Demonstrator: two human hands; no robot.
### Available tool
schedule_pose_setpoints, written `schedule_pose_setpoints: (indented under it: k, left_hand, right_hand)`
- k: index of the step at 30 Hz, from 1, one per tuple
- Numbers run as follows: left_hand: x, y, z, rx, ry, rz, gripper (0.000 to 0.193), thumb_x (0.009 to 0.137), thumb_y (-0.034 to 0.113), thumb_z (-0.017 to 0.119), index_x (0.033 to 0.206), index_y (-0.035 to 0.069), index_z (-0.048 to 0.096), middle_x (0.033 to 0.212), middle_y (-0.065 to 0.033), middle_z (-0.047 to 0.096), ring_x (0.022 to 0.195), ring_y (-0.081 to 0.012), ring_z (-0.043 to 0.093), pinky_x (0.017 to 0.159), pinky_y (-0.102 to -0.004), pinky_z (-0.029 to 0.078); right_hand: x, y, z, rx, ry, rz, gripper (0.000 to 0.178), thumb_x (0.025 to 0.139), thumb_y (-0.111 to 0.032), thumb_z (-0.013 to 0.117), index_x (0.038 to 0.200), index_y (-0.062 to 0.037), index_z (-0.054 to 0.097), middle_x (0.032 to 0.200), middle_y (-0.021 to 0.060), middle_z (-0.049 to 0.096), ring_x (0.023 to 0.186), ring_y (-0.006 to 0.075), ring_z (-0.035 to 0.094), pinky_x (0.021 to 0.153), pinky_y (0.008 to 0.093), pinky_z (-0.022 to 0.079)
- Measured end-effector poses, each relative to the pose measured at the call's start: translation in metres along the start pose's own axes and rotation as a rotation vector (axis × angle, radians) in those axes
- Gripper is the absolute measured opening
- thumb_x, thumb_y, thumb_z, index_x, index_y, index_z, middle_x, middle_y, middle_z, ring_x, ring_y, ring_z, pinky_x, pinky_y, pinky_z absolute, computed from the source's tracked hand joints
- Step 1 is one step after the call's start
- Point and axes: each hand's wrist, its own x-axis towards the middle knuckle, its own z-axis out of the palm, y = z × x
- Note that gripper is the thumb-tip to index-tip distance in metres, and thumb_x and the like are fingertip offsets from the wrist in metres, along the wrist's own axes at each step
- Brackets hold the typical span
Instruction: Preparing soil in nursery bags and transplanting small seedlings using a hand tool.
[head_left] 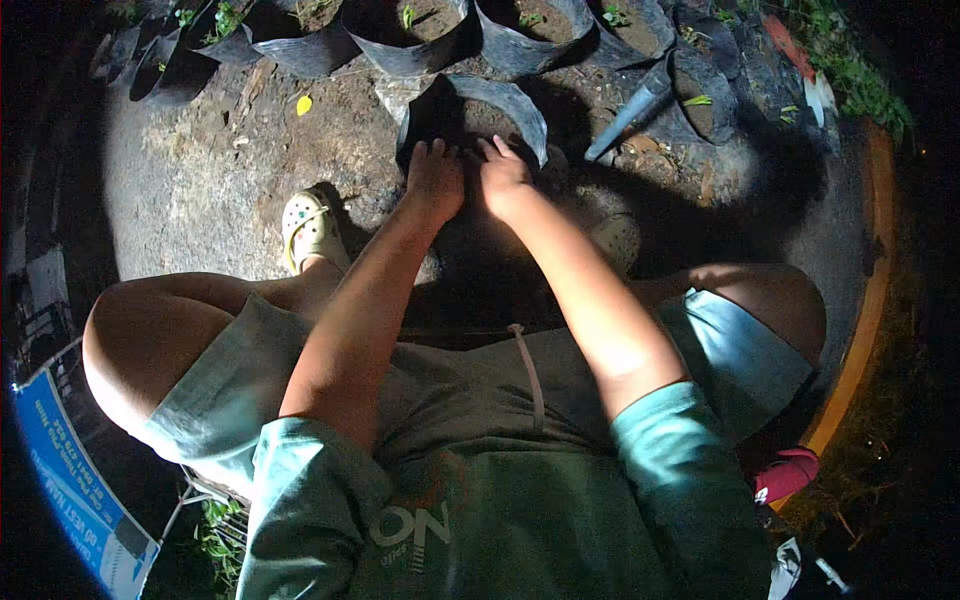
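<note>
A black plastic grow bag (520,112) with dark soil (488,115) in it stands on the ground in front of me. Both my hands reach over its near side, close together. My left hand (437,182) has its fingers stretched forward over the soil, slightly apart. Just to its right, my right hand (503,175) also extends its fingers toward the soil, a small gap between the two palms. I see nothing held in either hand. Shadow hides the bag's near rim and the thumbs.
Several soil-filled black bags (415,55), some with seedlings, line the far side. A grey tapered tube-like object (630,115) leans beside one at the right. My cream clogs (312,230) flank the work spot. A blue sign (75,490) stands lower left; an orange-yellow edge (868,290) curves along the right.
</note>
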Motion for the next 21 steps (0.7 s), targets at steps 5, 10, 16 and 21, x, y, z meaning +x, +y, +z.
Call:
schedule_pose_setpoints:
  k: [5,10,16,21]
  left_hand:
    - [0.003,0.001,0.0,0.007,-0.07,0.024,0.037,0.075,0.018,0.049,0.11,0.01,0.056,0.122,-0.0081,0.048,0.111,-0.0291,0.041,0.09,-0.0454,0.031]
    - [0.003,0.0,-0.002,-0.014,-0.06,0.028,0.036,0.074,0.017,0.05,0.109,0.009,0.056,0.119,-0.0081,0.049,0.11,-0.0289,0.042,0.089,-0.046,0.032]
    - [0.003,-0.002,0.001,-0.027,-0.075,0.03,0.037,0.075,0.016,0.048,0.11,0.009,0.055,0.118,-0.0091,0.049,0.109,-0.0304,0.042,0.094,-0.049,0.03]
    - [0.004,-0.004,0.0,-0.105,-0.1,0.037,0.038,0.077,0.016,0.045,0.113,0.01,0.053,0.117,-0.0086,0.05,0.109,-0.0309,0.043,0.094,-0.0494,0.03]
  right_hand:
    - [0.006,-0.009,0.034,0.615,0.077,0.235,0.037,0.083,-0.015,0.037,0.116,-0.0104,0.053,0.132,0.0046,0.04,0.127,0.0174,0.029,0.109,0.0338,0.014]
    - [-0.009,0.006,-0.017,0.23,-0.162,0.04,0.036,0.083,-0.014,0.036,0.112,-0.0067,0.056,0.133,0.0095,0.039,0.126,0.0195,0.031,0.108,0.0323,0.018]
    - [-0.02,0.005,-0.052,1.542,0.005,0.72,0.04,0.085,-0.008,0.032,0.12,-0.0118,0.051,0.139,0.0061,0.03,0.125,0.0231,0.032,0.105,0.0295,0.022]
    - [-0.017,0.001,-0.048,1.813,0.021,0.879,0.037,0.089,-0.016,0.039,0.124,-0.0151,0.047,0.134,0.0106,0.037,0.123,0.0202,0.036,0.102,0.0265,0.024]
